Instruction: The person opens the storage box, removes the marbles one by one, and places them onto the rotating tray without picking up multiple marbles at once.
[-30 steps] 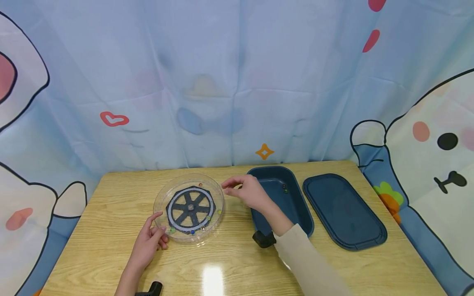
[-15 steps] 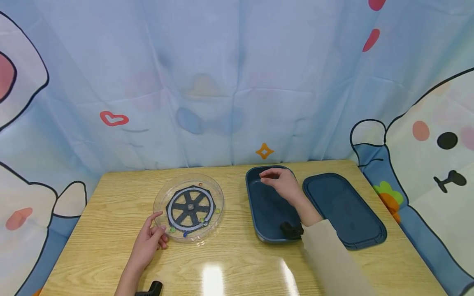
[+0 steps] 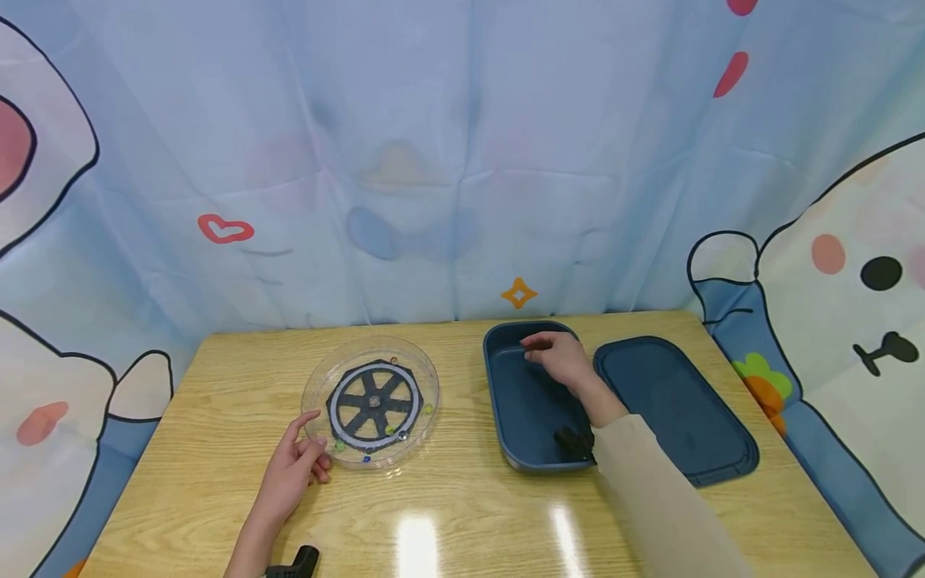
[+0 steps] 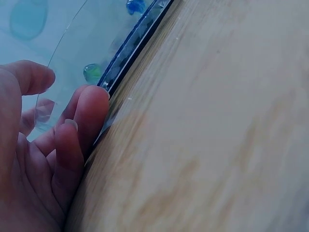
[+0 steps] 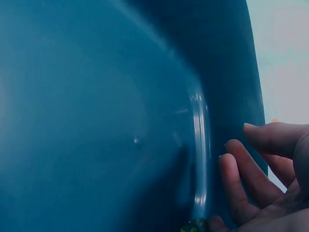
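Note:
In the head view, my left hand (image 3: 287, 466) holds the near-left rim of a round clear dish (image 3: 312, 377). The left wrist view shows its fingers on both sides of the transparent wall. A black spoked wheel shape with a pale ring (image 3: 373, 404) shows through the dish. Several small marbles lie inside, among them a blue marble (image 3: 366, 458) and a green marble (image 4: 91, 73). My right hand (image 3: 560, 361) is over the back of a dark blue container (image 3: 495, 401), fingers loosely bent. Close to its fingers in the right wrist view is a dark green marble (image 5: 194, 225).
A flat blue lid (image 3: 679, 409) lies on the wooden table (image 3: 462, 514) just right of the container. Behind the table's back edge hangs a light blue printed curtain (image 3: 405, 160).
My right hand has gone from beside the dish to the right, over the container's back end. Marbles in the dish have shifted slightly near its front edge. My left hand stays at the rim.

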The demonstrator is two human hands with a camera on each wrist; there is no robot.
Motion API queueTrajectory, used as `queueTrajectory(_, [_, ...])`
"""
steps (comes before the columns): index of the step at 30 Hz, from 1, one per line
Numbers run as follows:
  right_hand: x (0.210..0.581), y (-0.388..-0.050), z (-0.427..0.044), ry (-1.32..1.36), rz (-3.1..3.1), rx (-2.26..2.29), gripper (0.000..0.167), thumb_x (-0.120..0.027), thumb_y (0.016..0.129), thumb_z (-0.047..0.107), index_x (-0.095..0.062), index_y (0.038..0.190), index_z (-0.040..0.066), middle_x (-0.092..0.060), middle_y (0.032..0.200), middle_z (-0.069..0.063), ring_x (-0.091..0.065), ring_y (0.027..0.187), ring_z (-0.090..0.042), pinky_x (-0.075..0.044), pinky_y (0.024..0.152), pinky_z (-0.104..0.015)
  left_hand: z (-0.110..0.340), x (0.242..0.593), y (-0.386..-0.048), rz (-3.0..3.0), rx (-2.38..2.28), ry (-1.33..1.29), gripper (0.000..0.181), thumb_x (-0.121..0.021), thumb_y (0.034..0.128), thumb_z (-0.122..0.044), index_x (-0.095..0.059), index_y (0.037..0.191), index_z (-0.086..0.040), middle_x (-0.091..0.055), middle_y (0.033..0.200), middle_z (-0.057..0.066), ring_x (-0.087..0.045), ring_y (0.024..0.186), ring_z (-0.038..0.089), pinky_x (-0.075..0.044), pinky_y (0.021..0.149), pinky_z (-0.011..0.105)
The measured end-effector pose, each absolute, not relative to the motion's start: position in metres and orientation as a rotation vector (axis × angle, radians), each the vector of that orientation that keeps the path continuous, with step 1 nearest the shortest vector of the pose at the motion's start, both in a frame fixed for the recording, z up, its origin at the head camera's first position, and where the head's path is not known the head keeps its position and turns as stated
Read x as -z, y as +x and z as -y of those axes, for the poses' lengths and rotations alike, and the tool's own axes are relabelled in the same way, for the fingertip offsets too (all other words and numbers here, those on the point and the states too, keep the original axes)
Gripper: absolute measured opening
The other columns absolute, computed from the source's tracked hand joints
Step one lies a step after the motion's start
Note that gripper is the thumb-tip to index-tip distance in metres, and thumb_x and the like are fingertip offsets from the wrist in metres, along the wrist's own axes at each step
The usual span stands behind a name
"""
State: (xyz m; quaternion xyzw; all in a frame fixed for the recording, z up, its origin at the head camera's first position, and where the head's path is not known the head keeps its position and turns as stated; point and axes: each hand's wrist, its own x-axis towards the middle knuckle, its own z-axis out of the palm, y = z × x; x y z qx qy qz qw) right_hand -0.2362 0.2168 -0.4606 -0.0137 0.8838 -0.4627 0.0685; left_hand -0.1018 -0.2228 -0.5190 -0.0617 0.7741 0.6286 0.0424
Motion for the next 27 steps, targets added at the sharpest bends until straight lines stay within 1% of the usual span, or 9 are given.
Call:
queueTrajectory(5, [0.46,-0.236,-0.214,-0.039,-2.695,1.371,0.029,-0.06,0.099,0.008,-0.066,0.126,0.002,-0.064,0.124,-0.018,-0.058,0.115,-0.036,-0.047,0.095,-0.049,0.222,0.52,-0.102,-2.375,-1.926,-0.168,0.046,-0.053,0.1037,-0.013,-0.038,0.147,-0.017,-0.06,0.075,0.014,-0.061,0.058,0.023,-0.048,0.055,0.028])
queueTrajectory(11, [0.461,-0.235,-0.21,-0.063,-2.623,1.428,0.029,-0.06,0.099,0.006,-0.064,0.127,0.0,-0.062,0.127,-0.018,-0.057,0.117,-0.036,-0.047,0.096,-0.049,0.222,0.521,-0.102,-2.382,-1.92,-0.173,0.046,-0.052,0.1038,-0.013,-0.038,0.147,-0.018,-0.06,0.075,0.014,-0.061,0.058,0.023,-0.048,0.055,0.028])
queueTrajectory(15, [0.463,-0.234,-0.208,-0.111,-2.596,1.462,0.03,-0.062,0.097,0.005,-0.065,0.127,0.0,-0.062,0.127,-0.019,-0.058,0.115,-0.036,-0.048,0.094,-0.048,0.223,0.521,-0.102,-2.382,-1.919,-0.174,0.045,-0.052,0.1039,-0.013,-0.039,0.147,-0.018,-0.06,0.075,0.014,-0.061,0.058,0.023,-0.048,0.055,0.028])
queueTrajectory(17, [0.464,-0.234,-0.208,-0.134,-2.605,1.442,0.03,-0.064,0.096,0.005,-0.065,0.126,0.0,-0.063,0.125,-0.019,-0.059,0.112,-0.035,-0.049,0.092,-0.048,0.223,0.521,-0.102,-2.38,-1.921,-0.168,0.045,-0.052,0.104,-0.013,-0.038,0.147,-0.018,-0.06,0.075,0.014,-0.061,0.058,0.023,-0.048,0.055,0.028])
queueTrajectory(21, [0.469,-0.236,-0.205,-0.172,-2.632,1.323,0.03,-0.069,0.092,0.004,-0.068,0.122,0.002,-0.066,0.117,-0.014,-0.062,0.104,-0.029,-0.051,0.087,-0.044,0.223,0.52,-0.102,-2.379,-1.924,-0.166,0.046,-0.053,0.104,-0.014,-0.038,0.147,-0.018,-0.06,0.075,0.014,-0.061,0.058,0.023,-0.048,0.055,0.028])
queueTrajectory(27, [0.477,-0.238,-0.198,-0.329,-2.623,1.126,0.032,-0.075,0.086,0.004,-0.07,0.117,0.001,-0.069,0.106,-0.009,-0.065,0.095,-0.024,-0.053,0.081,-0.039,0.223,0.521,-0.102,-2.384,-1.92,-0.169,0.046,-0.053,0.1039,-0.013,-0.038,0.147,-0.018,-0.06,0.075,0.014,-0.061,0.058,0.024,-0.049,0.056,0.028])
